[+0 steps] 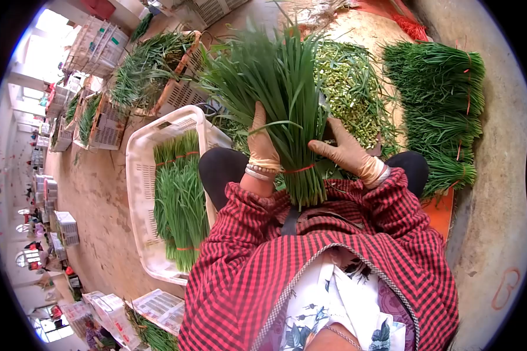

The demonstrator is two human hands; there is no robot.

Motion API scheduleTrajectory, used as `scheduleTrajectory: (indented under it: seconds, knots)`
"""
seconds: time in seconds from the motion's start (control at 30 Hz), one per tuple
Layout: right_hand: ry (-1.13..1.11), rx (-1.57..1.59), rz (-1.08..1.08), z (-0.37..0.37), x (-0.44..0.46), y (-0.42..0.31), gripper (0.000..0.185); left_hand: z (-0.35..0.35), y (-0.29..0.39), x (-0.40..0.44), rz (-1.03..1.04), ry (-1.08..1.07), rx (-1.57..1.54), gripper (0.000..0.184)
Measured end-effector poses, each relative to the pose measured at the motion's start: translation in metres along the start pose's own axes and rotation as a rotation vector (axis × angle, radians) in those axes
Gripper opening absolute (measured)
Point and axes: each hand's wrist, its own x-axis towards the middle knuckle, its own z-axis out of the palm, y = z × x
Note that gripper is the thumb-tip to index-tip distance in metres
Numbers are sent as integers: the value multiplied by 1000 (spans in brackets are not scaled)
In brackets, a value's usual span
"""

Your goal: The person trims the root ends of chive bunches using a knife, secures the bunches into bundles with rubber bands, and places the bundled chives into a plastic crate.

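A thick bundle of garlic chives (287,88) stands upright between my hands, cut ends toward my lap. A red band (298,169) circles it near the base. My left hand (262,139), gloved, is closed around the bundle's left side with the thumb pointing up. On the right side, my gloved right hand (346,150) grips it with the thumb in front; its fingertips are partly hidden behind the leaves. Beyond the bundle lies a heap of loose trimmings (348,88).
At my left is a white plastic crate (137,199) holding banded chive bundles (178,205). Several tied bundles (445,111) are stacked at the right. Farther left stand crates of loose greens (149,70). A newspaper-lined crate (161,307) is at lower left.
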Motion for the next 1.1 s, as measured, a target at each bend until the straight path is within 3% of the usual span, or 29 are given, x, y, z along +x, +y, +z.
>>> scheduleTrajectory:
  seconds: [0.17, 0.23, 0.27, 0.3, 0.33, 0.4, 0.47, 0.5, 0.57, 0.6, 0.7, 0.73, 0.77, 0.87, 0.93, 0.97, 1.0, 1.03, 1.07, 1.1]
  knots:
    - [-278, 177, 312, -39, -4, -42, 66, -13, -8, 3, -24, -21, -35, 54]
    - [-284, -234, 86, -42, -14, -45, 58, -8, -6, 3, -42, -27, -82, 54]
    - [-280, -276, 44, -39, -19, -45, 52, -5, -5, 3, -59, -31, -129, 54]
    - [-321, -429, 103, -33, -21, -45, 60, 0, -5, 2, -55, -32, -130, 54]
    - [-133, -591, -137, -20, -31, -43, 67, 6, -5, 1, -34, -50, -130, 52]
    - [-296, 120, -108, 7, -28, -29, 90, 17, -1, 0, -14, -68, -132, 49]
    - [-160, 508, -48, 29, -26, -32, 87, 25, 0, 0, 13, 86, 233, 49]
    - [-91, 659, -53, 35, -20, -23, 84, 27, -2, 0, 2, 85, 230, 49]
    - [-60, 719, 35, 31, -17, -10, 78, 31, -6, 3, 169, -95, 509, 49]
    - [-35, 782, 116, 28, -17, -6, 72, 21, -10, 2, 209, 35, 531, 50]
    - [-5, 1014, 90, 13, -20, -1, 67, -27, 4, 2, -10, 146, 658, 31]
    - [-26, 1037, 134, 10, -23, 1, 67, -56, 1, 9, -102, 182, 732, 32]
    - [-26, 1036, 138, 9, -26, -4, 67, -91, -4, 22, -241, 116, 817, 44]
    - [-228, 957, 118, 5, -32, -23, 70, -78, -19, 20, -400, 98, 658, 53]
    - [-403, 836, 163, 7, -26, -23, 76, -75, -22, 33, -363, -140, 121, 60]
    - [-434, 718, 153, 8, -23, -26, 78, -75, -19, 38, -361, -141, 121, 60]
    - [-271, 670, 12, 10, -22, -35, 75, -68, -14, 40, -358, -165, 99, 61]
    - [-270, 668, 12, 8, -15, -36, 75, -59, -10, 41, -356, -190, 76, 61]
    - [-170, 708, -4, 2, -1, -35, 72, -49, -8, 44, -237, -27, 309, 55]
    - [-70, 748, -18, -4, 12, -35, 68, -45, -12, 48, -241, -28, 308, 55]
